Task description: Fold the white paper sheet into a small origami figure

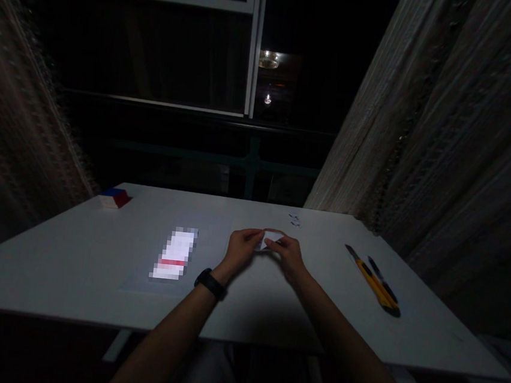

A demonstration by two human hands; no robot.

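Between my two hands is a small folded piece of white paper (270, 240), held just over the middle of the white table. My left hand (244, 247), with a dark band on its wrist, pinches the paper's left side. My right hand (289, 255) grips the right side, its thumb lying across the front of the paper. Parts of the paper are hidden behind the fingers. Left of my hands, a lit phone (174, 253) lies on the table, its screen blurred out.
A yellow utility knife (375, 283) with its blade out lies on the right of the table (315, 324), beside a dark pen (381, 277). Small dark-marked paper pieces (295, 220) lie behind my hands. A blue, red and white block (114, 198) sits back left. Curtains (426, 111) flank the dark window.
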